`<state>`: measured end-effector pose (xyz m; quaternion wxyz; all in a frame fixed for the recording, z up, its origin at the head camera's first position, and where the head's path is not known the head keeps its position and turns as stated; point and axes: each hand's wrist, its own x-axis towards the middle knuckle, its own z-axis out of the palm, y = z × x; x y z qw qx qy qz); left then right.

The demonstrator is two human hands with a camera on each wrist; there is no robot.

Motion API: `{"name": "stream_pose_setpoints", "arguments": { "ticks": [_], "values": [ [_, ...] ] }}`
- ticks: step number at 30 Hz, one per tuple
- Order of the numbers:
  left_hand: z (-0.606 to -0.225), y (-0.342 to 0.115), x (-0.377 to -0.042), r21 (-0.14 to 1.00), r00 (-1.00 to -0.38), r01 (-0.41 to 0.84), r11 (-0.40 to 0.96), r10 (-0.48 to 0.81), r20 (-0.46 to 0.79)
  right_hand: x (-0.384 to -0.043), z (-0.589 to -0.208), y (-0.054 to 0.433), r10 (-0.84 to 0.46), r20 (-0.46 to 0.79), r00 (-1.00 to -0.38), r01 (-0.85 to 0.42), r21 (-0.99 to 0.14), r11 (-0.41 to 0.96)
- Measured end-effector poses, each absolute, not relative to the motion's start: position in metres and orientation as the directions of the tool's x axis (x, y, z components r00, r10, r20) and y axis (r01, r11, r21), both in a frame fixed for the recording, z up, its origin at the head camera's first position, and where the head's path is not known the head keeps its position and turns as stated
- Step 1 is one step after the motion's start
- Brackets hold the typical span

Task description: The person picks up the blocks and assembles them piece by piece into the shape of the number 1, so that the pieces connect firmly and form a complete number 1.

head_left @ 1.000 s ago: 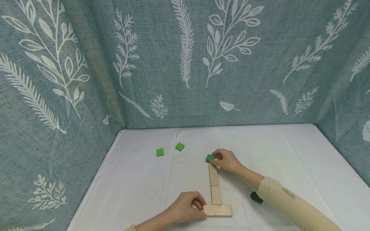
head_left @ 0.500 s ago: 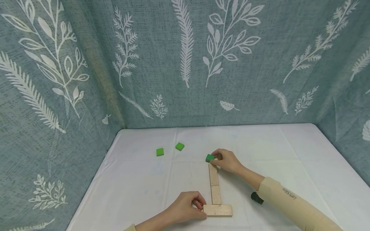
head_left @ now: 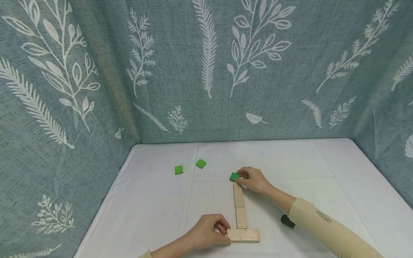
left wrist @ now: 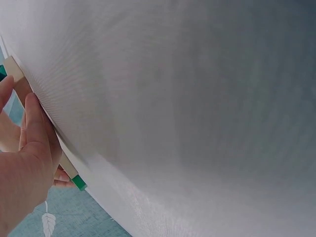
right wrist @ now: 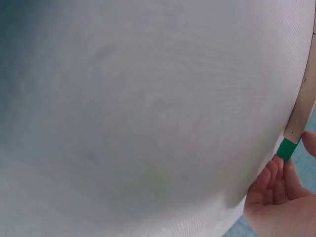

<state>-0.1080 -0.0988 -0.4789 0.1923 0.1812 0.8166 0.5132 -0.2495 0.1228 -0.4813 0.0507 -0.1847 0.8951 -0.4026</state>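
In the head view, three pale wooden blocks form an upside-down T on the white cloth. My left hand (head_left: 206,232) holds the left end of the crosswise near block (head_left: 243,234) between thumb and curled fingers. From that block's far side run two blocks end to end, the middle block (head_left: 241,218) and the far block (head_left: 238,196). Past the far block sits a dark green block (head_left: 233,177), pinched by my right hand (head_left: 255,180). In the right wrist view this green block (right wrist: 286,148) meets the wooden end. Curled fingertips are partly hidden in the head view.
Two light green blocks lie farther back on the left, a flat one (head_left: 179,170) and a turned one (head_left: 200,163). A small black object (head_left: 288,221) rests beside my right sleeve (head_left: 322,225). Patterned curtains (head_left: 193,71) surround the white table (head_left: 145,200).
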Motion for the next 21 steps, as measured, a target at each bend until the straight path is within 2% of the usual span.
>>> {"name": "stream_pose_setpoints", "arguments": {
  "ticks": [21],
  "values": [
    [-0.4774,-0.0982,-0.1080,0.909,-0.857,0.113,0.402,0.502,-0.115,-0.2525,-0.4857,0.1242,-0.358,0.016,-0.934,-0.246,-0.756,0.606]
  ]
}}
